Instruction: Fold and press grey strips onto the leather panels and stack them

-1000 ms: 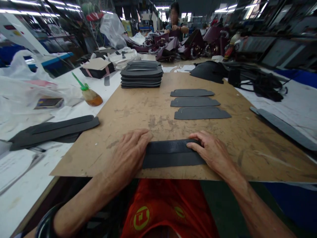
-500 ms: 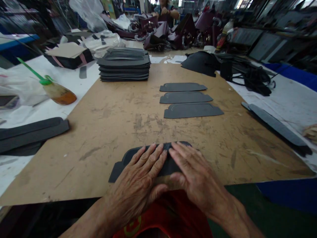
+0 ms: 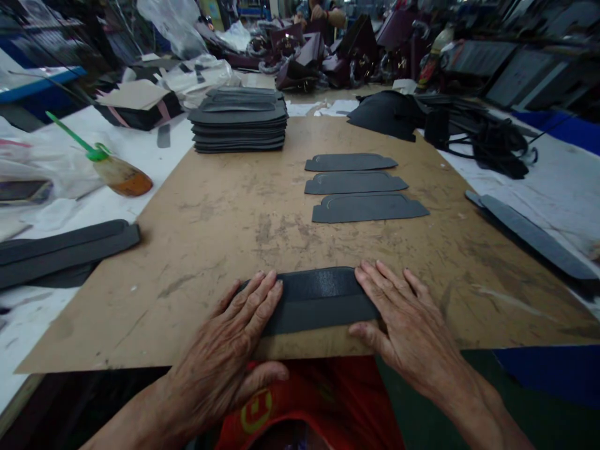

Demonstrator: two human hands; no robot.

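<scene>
A dark grey leather-like panel lies flat near the front edge of the brown board. A shinier black strip runs along its far half. My left hand rests with outstretched fingers on the panel's left end, covering most of that end. On the right end lie the fingers of my right hand, also stretched out, with the thumb apart near the lower edge. Farther back, three similar grey pieces lie in a row, one behind another.
A tall stack of dark panels stands at the back left. More panels lie at the left and right edges. A green-tipped bottle leans at left. Behind are black pieces, maroon bags and another person's hands.
My hands have slid apart from the panel's middle toward its two ends, baring its centre. The view has shifted slightly.
</scene>
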